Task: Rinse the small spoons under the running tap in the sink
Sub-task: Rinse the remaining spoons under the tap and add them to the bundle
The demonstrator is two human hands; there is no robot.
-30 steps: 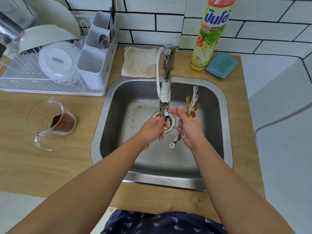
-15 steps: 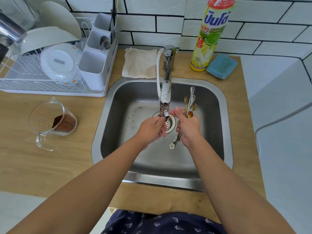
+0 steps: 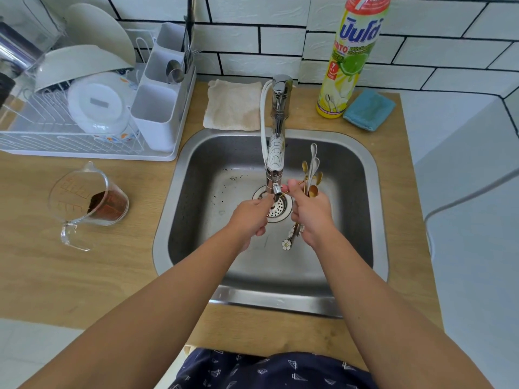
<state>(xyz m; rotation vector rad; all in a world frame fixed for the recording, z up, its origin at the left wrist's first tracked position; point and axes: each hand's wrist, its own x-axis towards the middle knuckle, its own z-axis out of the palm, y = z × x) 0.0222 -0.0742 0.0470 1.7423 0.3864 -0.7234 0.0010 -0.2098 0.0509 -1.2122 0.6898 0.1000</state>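
Over the sink: both hands are close together just under the end of the tap (image 3: 276, 153), above the drain (image 3: 276, 204).
Right hand: the right hand (image 3: 310, 213) is closed around a bunch of small spoons (image 3: 311, 175). Their bowls stick up past the fingers and their handles hang down below the hand.
Left hand: the left hand (image 3: 250, 217) is closed, with its fingertips at the tap's tip. It seems to pinch one thin gold spoon that reaches across to the right hand, but I cannot tell for sure.
Spoon looks: some are gold and some are white. One handle ends in a little white flower (image 3: 286, 244).
Sink: the sink (image 3: 196, 175) is shiny metal with a few dark specks on its floor.
On the table: a clear jug (image 3: 87, 200) with brown powder lies to the left of the sink. A yellow soap bottle (image 3: 351, 60) stands behind it.
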